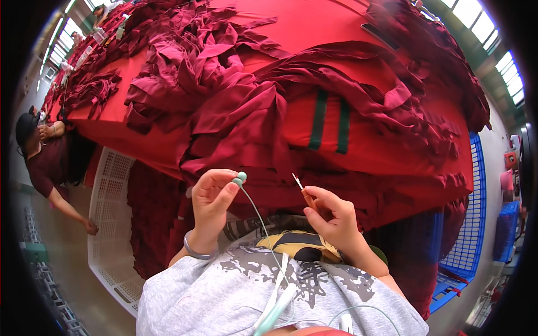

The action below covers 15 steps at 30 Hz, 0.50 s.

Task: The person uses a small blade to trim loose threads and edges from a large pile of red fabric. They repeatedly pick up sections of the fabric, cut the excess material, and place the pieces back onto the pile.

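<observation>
My left hand (212, 200) pinches a pale green earbud (239, 178) between thumb and fingers; its thin cable runs down to my grey printed shirt (269, 291). A silver bangle sits on that wrist. My right hand (332, 215) holds a small thin tool with an orange handle and a pale tip (300, 185), pointing up and left. Both hands hover in front of a table piled with dark red fabric pieces (224, 101). The two hands are a short gap apart.
A red-covered table (314, 28) fills the view, with two dark green straps (330, 120) on it. A white plastic crate (112, 224) stands at lower left, blue crates (476, 213) at right. Another person (47, 162) in dark red stands at far left.
</observation>
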Each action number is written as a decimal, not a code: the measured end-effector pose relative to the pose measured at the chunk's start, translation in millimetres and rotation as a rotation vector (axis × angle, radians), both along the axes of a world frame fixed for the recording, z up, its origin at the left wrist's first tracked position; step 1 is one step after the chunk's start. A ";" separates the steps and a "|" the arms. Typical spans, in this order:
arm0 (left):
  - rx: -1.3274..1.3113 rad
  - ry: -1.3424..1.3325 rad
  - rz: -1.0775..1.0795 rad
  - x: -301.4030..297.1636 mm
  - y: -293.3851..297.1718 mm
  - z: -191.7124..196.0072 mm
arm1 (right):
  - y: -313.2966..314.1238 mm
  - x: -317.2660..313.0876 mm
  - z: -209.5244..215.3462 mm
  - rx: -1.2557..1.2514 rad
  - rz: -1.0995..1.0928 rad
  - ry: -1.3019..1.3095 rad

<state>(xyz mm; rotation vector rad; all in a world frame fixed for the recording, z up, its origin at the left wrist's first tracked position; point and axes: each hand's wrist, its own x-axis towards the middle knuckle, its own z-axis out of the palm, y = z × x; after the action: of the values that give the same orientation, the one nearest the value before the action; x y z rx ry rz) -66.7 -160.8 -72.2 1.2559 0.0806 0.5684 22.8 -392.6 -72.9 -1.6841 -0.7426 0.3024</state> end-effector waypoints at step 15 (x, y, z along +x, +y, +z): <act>-0.021 0.129 -0.124 -3.6 -3.9 -7.4 | -7.9 -0.6 -13.6 -0.031 0.000 0.207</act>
<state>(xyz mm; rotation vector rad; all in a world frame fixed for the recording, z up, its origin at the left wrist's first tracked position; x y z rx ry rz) -70.2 -164.8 -79.5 1.2668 0.1151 0.3787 22.2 -400.5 -86.5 -1.6520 -0.5860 0.4824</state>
